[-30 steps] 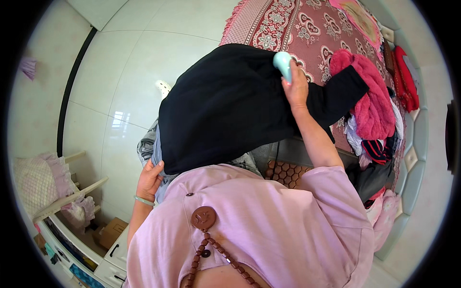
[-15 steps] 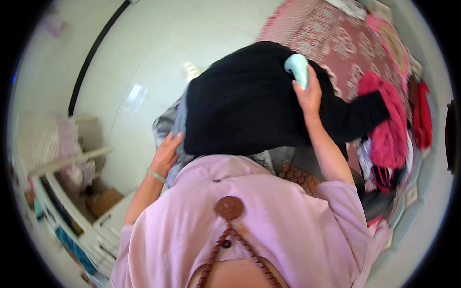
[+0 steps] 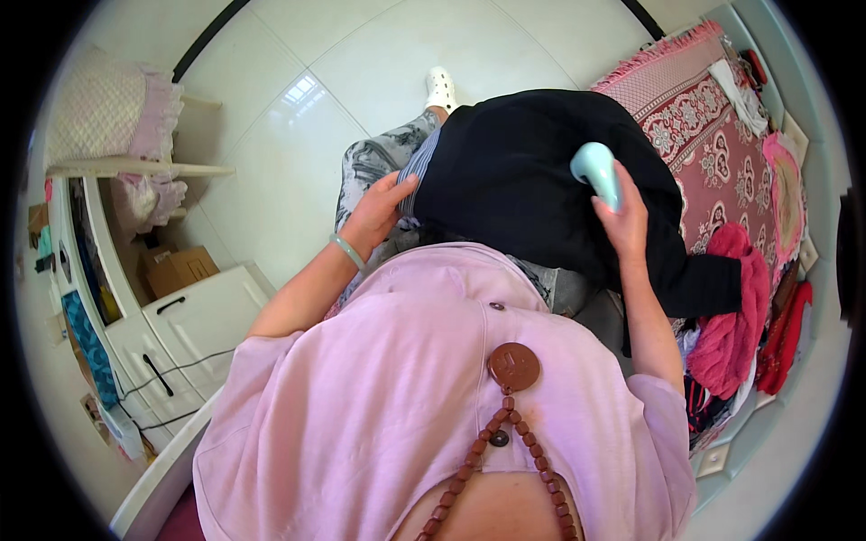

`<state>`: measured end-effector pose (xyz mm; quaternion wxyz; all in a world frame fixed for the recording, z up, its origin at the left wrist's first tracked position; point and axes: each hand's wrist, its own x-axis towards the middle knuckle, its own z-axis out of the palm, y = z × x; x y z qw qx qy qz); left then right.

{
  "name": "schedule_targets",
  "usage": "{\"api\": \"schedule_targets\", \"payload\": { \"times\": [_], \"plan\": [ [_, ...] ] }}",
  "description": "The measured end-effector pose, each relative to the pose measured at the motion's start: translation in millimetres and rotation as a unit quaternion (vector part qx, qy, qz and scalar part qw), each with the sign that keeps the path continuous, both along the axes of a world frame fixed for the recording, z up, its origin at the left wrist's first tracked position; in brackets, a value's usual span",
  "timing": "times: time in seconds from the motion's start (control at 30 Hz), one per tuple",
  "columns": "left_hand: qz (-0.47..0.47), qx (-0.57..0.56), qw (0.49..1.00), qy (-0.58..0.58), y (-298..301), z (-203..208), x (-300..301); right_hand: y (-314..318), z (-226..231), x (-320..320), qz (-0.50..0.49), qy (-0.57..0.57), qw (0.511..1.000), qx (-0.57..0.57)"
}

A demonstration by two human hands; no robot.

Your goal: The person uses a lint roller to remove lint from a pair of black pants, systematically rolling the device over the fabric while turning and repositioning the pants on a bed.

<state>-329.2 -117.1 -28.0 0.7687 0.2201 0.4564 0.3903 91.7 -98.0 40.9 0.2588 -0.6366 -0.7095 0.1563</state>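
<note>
A black garment (image 3: 514, 176) lies spread across my lap, with a grey striped edge (image 3: 419, 171) on its left side. My left hand (image 3: 379, 212), with a pale bangle at the wrist, grips the garment by that edge. In my right hand (image 3: 624, 221) is a mint-green fabric shaver (image 3: 595, 171) with a rounded head and a short handle. My fingers wrap round the handle, and the head is over the right part of the black cloth. Whether the head touches the cloth, I cannot tell.
To the right, a patterned pink blanket (image 3: 713, 153) covers the bed, with a crumpled pink-red cloth (image 3: 731, 302) and other clothes. On the left are a white cabinet (image 3: 207, 311), a cardboard box (image 3: 182, 270) and a chair with a quilted cushion (image 3: 108, 108).
The view has shifted, so the cabinet and my outstretched foot in a white clog show more fully. Both hands keep their holds; the fabric shaver sits farther from the garment's far edge.
</note>
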Motion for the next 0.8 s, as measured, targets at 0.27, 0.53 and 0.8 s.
{"api": "schedule_targets", "payload": {
  "times": [0.27,0.53,0.8],
  "plan": [
    [0.016,-0.009,0.999,-0.048,2.1,-13.3,-2.0,-47.2,1.4,56.6,-0.165,0.083,0.982,-0.045],
    [0.031,0.0,0.997,-0.073,2.3,-8.2,5.4,-50.6,-60.2,153.7,-0.123,0.181,0.967,-0.133],
    [0.053,0.001,0.995,-0.08,-0.8,-15.7,0.8,-36.7,-55.1,145.6,-0.165,0.23,0.956,-0.081]
  ]
}}
